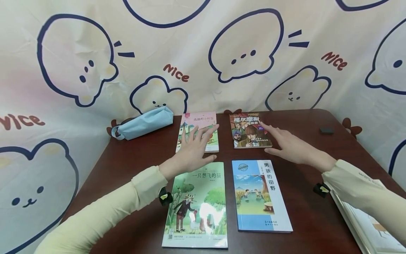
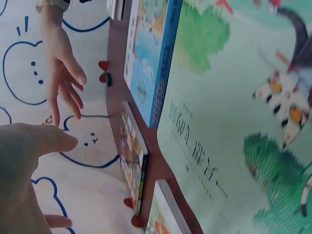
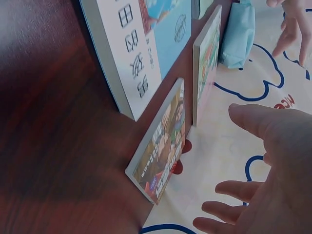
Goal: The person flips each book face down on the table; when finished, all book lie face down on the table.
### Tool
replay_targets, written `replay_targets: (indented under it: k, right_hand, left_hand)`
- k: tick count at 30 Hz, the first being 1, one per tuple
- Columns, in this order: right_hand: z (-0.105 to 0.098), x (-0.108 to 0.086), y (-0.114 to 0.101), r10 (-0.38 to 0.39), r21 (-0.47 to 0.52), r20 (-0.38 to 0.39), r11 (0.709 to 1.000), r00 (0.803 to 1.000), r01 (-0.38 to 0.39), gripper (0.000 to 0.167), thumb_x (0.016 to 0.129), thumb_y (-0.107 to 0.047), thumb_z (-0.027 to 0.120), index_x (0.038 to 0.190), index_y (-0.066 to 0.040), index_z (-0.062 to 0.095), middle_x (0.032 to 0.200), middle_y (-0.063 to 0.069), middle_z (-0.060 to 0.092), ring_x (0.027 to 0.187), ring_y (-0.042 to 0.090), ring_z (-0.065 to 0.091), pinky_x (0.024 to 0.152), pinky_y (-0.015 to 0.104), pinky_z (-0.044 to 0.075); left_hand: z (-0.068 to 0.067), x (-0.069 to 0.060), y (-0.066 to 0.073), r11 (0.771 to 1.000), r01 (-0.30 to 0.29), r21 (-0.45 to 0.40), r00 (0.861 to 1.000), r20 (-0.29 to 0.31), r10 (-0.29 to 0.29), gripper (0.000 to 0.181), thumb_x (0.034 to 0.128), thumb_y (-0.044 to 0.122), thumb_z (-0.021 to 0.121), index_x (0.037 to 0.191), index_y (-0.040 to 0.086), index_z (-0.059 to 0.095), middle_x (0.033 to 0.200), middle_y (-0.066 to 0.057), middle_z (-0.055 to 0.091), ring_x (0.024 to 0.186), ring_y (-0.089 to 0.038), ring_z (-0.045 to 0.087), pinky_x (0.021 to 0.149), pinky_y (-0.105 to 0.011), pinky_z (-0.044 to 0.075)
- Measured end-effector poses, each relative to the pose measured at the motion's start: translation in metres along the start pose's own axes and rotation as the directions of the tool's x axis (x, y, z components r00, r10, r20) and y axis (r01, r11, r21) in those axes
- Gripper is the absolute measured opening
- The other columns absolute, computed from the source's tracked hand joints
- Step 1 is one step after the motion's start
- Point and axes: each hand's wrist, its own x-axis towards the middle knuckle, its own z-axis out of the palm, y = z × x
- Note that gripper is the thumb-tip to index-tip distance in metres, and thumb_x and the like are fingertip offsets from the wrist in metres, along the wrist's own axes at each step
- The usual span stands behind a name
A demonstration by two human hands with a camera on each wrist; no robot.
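My left hand point(image 1: 194, 150) hovers with spread fingers over the gap between a pink book point(image 1: 203, 120) and a green book point(image 1: 196, 204) with a cat on its cover. Nothing is in its grasp. My right hand point(image 1: 290, 146), fingers extended, hangs above the table beside a dark detective comic-style book point(image 1: 247, 132), and it holds nothing either. Below that lies a blue and white book point(image 1: 257, 194). In the right wrist view, the right hand point(image 3: 273, 165) is apart from the dark book point(image 3: 165, 141). The four covers face up in two rows.
A light blue pencil case point(image 1: 146, 123) lies at the back left of the brown table point(image 1: 304, 197). Toward the back right is a small black object point(image 1: 326, 131). More white books or papers point(image 1: 364, 218) sit under the right forearm. A patterned curtain point(image 1: 196, 46) encloses the table.
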Motion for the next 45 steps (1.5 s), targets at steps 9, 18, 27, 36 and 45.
replay_targets:
  k: [9, 18, 27, 36, 45]
  right_hand:
    - [0.007, -0.014, -0.004, -0.022, 0.008, -0.01, 1.0, 1.0, 0.022, 0.091, 0.092, -0.033, 0.066, 0.157, -0.028, 0.002, 0.152, 0.024, 0.035, 0.136, 0.047, 0.037, 0.102, 0.065, 0.036]
    - [0.012, -0.015, -0.006, 0.028, -0.014, 0.002, 1.0, 1.0, -0.028, 0.081, 0.095, -0.043, 0.058, 0.157, -0.022, 0.01, 0.145, 0.026, 0.043, 0.131, 0.051, 0.039, 0.097, 0.066, 0.04]
    - [0.017, -0.017, 0.001, 0.143, -0.017, 0.016, 0.99, 0.99, -0.143, 0.063, 0.099, -0.051, 0.046, 0.141, -0.004, 0.047, 0.133, 0.026, 0.054, 0.121, 0.043, 0.053, 0.096, 0.061, 0.044]
    - [0.018, -0.012, 0.005, 0.215, 0.018, 0.044, 0.976, 0.976, -0.216, 0.055, 0.099, -0.046, 0.048, 0.123, 0.001, 0.062, 0.116, 0.021, 0.066, 0.105, 0.035, 0.062, 0.087, 0.055, 0.049]
    - [0.016, -0.006, 0.005, 0.27, 0.017, 0.163, 0.961, 0.949, -0.277, 0.055, 0.098, -0.044, 0.05, 0.12, 0.005, 0.062, 0.114, 0.024, 0.066, 0.099, 0.034, 0.062, 0.082, 0.048, 0.051]
  left_hand:
    - [-0.005, -0.016, 0.019, 0.991, 0.022, -0.128, 0.995, 0.096, -0.01, 0.092, 0.0906, 0.048, 0.063, 0.154, 0.039, -0.003, 0.153, -0.009, 0.03, 0.138, -0.035, 0.029, 0.103, -0.063, 0.025]
    - [-0.011, -0.026, 0.038, 0.933, 0.14, -0.332, 0.971, 0.23, -0.064, 0.092, 0.0925, 0.047, 0.061, 0.153, 0.039, -0.007, 0.158, -0.013, 0.026, 0.143, -0.039, 0.027, 0.106, -0.067, 0.027]
    - [-0.014, -0.038, 0.056, 0.722, 0.385, -0.575, 0.885, 0.451, -0.113, 0.077, 0.0966, 0.046, 0.053, 0.155, 0.021, 0.008, 0.151, -0.019, 0.037, 0.131, -0.035, 0.049, 0.094, -0.051, 0.049]
    - [-0.009, -0.053, 0.074, 0.462, 0.627, -0.628, 0.725, 0.687, -0.049, 0.07, 0.0958, 0.045, 0.051, 0.146, 0.0, 0.031, 0.111, -0.028, 0.057, 0.089, -0.037, 0.07, 0.062, -0.045, 0.059]
    - [0.001, -0.061, 0.081, 0.404, 0.709, -0.578, 0.598, 0.796, 0.091, 0.076, 0.095, 0.051, 0.048, 0.15, 0.005, 0.026, 0.124, -0.032, 0.054, 0.095, -0.045, 0.068, 0.078, -0.048, 0.057]
